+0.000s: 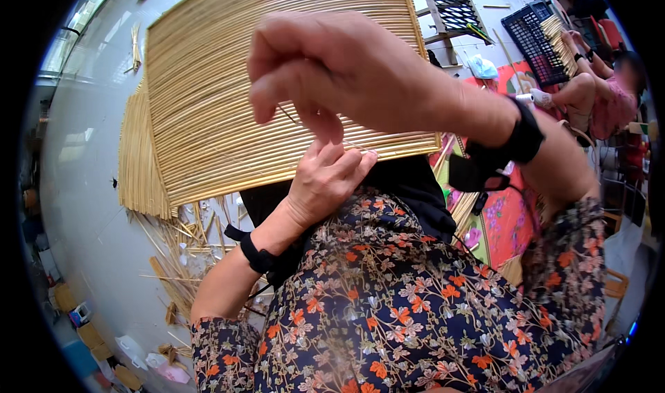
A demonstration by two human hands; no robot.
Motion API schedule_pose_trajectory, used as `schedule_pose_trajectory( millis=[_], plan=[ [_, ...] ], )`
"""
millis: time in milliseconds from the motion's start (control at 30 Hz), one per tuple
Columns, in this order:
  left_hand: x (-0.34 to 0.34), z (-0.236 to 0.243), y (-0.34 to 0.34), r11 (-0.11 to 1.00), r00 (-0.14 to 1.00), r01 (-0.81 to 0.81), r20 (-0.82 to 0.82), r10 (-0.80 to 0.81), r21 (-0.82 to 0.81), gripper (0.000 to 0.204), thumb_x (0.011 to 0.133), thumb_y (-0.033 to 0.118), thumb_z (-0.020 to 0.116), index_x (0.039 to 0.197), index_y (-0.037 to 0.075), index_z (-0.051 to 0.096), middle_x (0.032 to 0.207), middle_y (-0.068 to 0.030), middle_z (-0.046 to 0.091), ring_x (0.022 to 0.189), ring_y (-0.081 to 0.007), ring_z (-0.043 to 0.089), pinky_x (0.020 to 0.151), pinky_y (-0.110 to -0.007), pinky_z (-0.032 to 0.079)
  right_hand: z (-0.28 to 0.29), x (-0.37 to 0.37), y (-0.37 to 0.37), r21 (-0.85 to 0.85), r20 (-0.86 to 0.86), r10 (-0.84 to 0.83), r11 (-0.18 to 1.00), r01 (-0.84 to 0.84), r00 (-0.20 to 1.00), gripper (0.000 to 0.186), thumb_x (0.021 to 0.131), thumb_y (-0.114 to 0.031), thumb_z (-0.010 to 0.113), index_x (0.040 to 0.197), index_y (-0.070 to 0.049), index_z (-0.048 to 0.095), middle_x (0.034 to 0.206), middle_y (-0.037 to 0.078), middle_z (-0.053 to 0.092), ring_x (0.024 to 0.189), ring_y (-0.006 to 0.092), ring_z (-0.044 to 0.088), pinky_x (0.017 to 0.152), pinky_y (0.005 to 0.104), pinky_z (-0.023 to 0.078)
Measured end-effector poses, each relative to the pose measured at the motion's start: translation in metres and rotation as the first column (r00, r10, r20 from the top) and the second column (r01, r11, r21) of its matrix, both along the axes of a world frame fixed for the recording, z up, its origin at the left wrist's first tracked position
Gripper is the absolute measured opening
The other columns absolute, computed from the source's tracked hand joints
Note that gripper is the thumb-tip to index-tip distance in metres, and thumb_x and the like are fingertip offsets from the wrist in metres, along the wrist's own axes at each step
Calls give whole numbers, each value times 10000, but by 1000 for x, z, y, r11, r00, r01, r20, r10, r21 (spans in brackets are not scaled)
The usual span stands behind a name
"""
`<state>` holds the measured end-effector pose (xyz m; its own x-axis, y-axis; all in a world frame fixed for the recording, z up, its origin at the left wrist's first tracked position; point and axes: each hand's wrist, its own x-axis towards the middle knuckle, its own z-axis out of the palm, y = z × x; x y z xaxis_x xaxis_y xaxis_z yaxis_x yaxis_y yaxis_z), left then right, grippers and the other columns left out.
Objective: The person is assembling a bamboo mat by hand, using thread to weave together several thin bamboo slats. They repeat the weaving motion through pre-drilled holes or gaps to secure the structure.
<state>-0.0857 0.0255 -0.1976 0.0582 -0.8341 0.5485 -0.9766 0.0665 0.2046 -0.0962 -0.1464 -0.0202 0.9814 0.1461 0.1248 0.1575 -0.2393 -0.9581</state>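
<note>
Mat (277, 81) looks light, stiff, brittle-slatted; left hand (325, 178) pinches its near edge, right hand (325, 67) pinches a thin strand (287, 114).

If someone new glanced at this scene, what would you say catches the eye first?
The large woven mat of pale reed sticks, filling the upper centre across the person's lap. Over its near edge, the right hand pinches a thin needle-like strand, while the left hand touches the edge below. Loose sticks litter the floor at lower left.

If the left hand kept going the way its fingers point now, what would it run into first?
Most likely the near edge of the woven reed mat: the left hand points up into it, fingertips already at that edge, with the right hand just above. Depth is uncertain.
</note>
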Motion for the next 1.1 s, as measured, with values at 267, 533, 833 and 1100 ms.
schedule_pose_trajectory(
  millis=[267, 533, 833, 1100],
  plan=[
    [9, -2, -6, 1000, 999, 26, 32, -26, -5, 371, 863, 128, 727, 1223, 185, 793, 829, 22, 494, 810, -168, 562, 735, -338, 519, 35, 12, -47, -124, -154, 170, 974, -190, 973, 220, 1115, -183, 573, 1030, 7, 645, 842, 57, 737, 617, 158, 702, 562, 299, 584],
    [9, 0, -3, 1000, 999, -1, 40, 1, -14, 369, 858, 127, 735, 1217, 179, 800, 824, 24, 492, 800, -166, 553, 724, -337, 512, 13, -42, -73, -178, -102, -107, 980, 88, 989, 178, 1109, -158, 581, 1085, 6, 647, 871, 60, 726, 659, 148, 703, 589, 284, 597],
    [12, 25, -12, 986, 879, -34, -465, 108, 165, 406, 764, 343, 911, 1091, 134, 791, 908, -18, 624, 859, -220, 643, 744, -370, 555, -21, -88, -74, -117, -87, -275, 957, 264, 958, 153, 1102, -128, 590, 1147, 6, 649, 904, 64, 714, 707, 137, 705, 620, 267, 610],
    [1, 23, -39, 967, 753, -64, -624, 208, 245, 201, 816, 252, 909, 895, 104, 799, 887, -6, 684, 778, -176, 680, 680, -346, 555, 1, -51, -96, -101, -110, -295, 953, 285, 949, 161, 1096, -103, 597, 1203, 5, 651, 934, 67, 703, 749, 127, 706, 647, 252, 623]
  ],
)
